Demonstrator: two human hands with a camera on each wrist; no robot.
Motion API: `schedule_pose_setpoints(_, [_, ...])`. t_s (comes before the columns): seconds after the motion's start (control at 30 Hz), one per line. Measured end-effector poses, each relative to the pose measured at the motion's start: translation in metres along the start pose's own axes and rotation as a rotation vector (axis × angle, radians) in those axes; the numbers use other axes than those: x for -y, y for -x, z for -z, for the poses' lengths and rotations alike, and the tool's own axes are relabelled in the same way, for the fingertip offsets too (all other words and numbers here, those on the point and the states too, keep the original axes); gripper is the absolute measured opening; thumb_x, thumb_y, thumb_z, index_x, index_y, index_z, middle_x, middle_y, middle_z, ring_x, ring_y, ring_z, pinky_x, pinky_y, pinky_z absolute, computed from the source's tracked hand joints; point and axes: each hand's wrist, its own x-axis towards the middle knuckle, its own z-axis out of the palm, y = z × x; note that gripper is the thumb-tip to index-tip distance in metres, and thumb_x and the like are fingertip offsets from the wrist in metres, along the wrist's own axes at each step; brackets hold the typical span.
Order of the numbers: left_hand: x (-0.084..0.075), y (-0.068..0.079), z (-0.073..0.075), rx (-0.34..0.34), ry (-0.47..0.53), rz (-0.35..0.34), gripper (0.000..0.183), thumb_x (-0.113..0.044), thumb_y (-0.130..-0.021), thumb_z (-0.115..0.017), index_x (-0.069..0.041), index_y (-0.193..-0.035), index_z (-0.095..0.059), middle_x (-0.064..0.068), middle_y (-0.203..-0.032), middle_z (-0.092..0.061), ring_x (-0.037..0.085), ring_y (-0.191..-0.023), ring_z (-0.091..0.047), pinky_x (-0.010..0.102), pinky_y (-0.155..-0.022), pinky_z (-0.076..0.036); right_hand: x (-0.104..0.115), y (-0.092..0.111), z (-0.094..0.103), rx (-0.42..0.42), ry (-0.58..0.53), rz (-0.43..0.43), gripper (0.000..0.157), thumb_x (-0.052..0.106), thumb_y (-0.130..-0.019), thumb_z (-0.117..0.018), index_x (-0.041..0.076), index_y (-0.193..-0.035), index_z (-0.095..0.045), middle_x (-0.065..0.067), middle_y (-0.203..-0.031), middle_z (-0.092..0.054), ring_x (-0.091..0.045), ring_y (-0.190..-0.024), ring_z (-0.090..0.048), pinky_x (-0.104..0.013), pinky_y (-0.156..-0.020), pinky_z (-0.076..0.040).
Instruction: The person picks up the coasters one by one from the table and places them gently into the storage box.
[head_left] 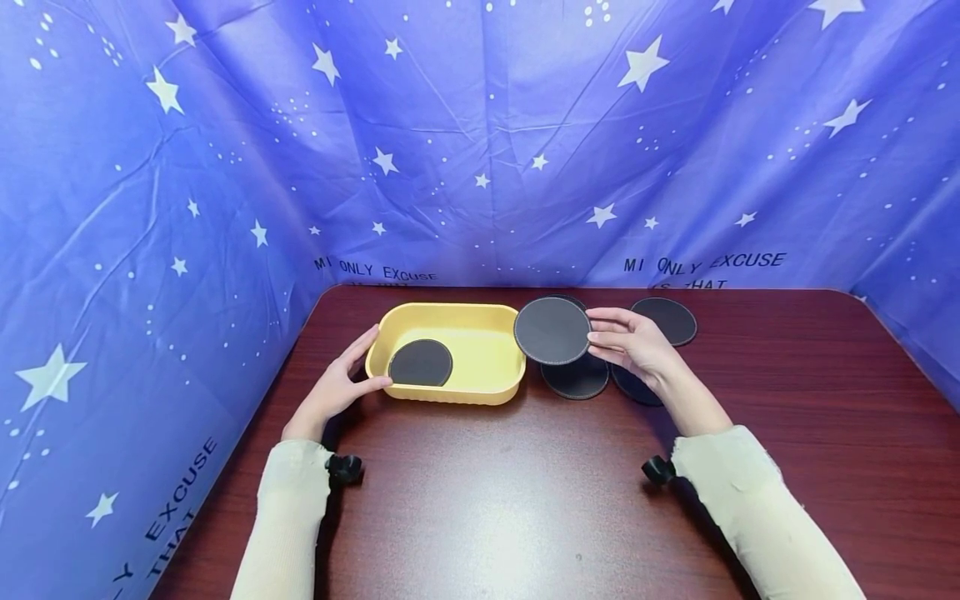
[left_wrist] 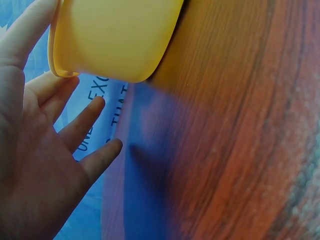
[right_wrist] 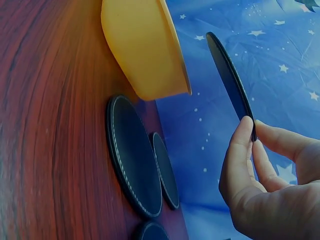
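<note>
In the head view, my left hand [head_left: 335, 385] holds the left end of a yellow oblong container [head_left: 487, 395], its thumb over the front rim and its fingers along the outer side. The left wrist view shows the other fingers spread below the rim. One round black coaster [head_left: 422, 362] leans inside the container's left part. My right hand [head_left: 633, 346] pinches a second black coaster [head_left: 552, 331] by its right edge, raised beside the container's right end. In the right wrist view, this held coaster [right_wrist: 231, 80] is seen nearly edge-on, thumb on one face and fingers on the other.
Several more black coasters with light stitching lie on the dark red wooden table [head_left: 450, 492], right of the container. One coaster [head_left: 576, 382] shows below the held one, and another [head_left: 667, 319] lies behind my right hand. Blue star-printed cloth [head_left: 480, 150] borders the table.
</note>
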Motion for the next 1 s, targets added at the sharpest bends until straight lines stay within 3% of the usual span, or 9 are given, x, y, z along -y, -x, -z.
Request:
schedule_pose_setpoints(0.27, [0.001, 0.0, 0.0, -0.004, 0.001, 0.002, 0.087, -0.013, -0.087, -0.077, -0.016, -0.158, -0.028, 0.005, -0.167, -0.022, 0.028, -0.155, -0.016, 0.055, -0.124, -0.021, -0.003, -0.01, -0.018, 0.009, 0.02, -0.007, 0.033, -0.011, -0.092, -0.06, 0.012, -0.116, -0.061, 0.004, -0.097, -0.071, -0.008, -0.083, -0.072, -0.024, -0.077, -0.061])
schedule_pose_setpoints(0.6, [0.001, 0.0, 0.0, -0.002, 0.007, -0.006, 0.087, -0.012, -0.087, -0.077, -0.015, -0.158, -0.028, 0.006, -0.167, -0.021, 0.029, -0.155, -0.017, 0.055, -0.123, -0.021, -0.004, -0.02, -0.043, 0.033, 0.047, -0.02, 0.044, -0.011, -0.093, -0.058, -0.003, -0.135, -0.048, 0.006, -0.091, -0.073, -0.007, -0.081, -0.072, -0.023, -0.077, -0.061])
schedule_pose_setpoints(1.0, [-0.001, 0.0, 0.0, -0.009, 0.016, -0.01, 0.088, -0.011, -0.087, -0.077, -0.015, -0.159, -0.028, 0.007, -0.167, -0.022, 0.032, -0.153, -0.021, 0.057, -0.123, -0.021, -0.009, -0.034, -0.077, 0.061, 0.091, -0.027, 0.053, -0.013, -0.093, -0.055, -0.01, -0.143, -0.039, 0.006, -0.091, -0.07, -0.005, -0.081, -0.07, -0.023, -0.076, -0.061])
